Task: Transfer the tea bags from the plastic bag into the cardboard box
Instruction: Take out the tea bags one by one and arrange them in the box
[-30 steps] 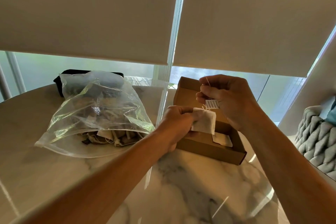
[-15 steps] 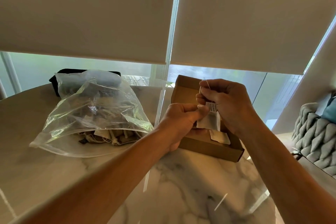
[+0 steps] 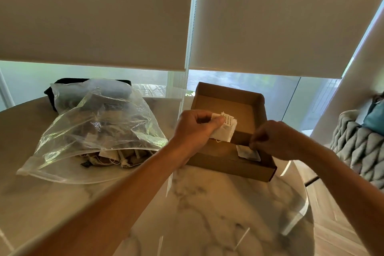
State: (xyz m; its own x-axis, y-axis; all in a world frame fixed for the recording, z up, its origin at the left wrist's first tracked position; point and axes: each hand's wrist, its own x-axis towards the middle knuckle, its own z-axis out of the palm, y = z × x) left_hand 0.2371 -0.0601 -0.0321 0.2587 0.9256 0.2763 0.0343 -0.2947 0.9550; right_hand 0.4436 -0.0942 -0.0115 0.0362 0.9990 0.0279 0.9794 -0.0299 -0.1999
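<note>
The left hand pinches a tea bag over the cardboard box; the right hand, fingers curled, touches another tea bag lying inside. Next, probably: lay the held one flat beside it. Left of the fingers lies the plastic bag, still full, on the marble table.

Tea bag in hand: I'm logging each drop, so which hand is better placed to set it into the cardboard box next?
Left. The left hand already pinches the tea bag over the cardboard box; the right hand is at the box's near corner.
</note>
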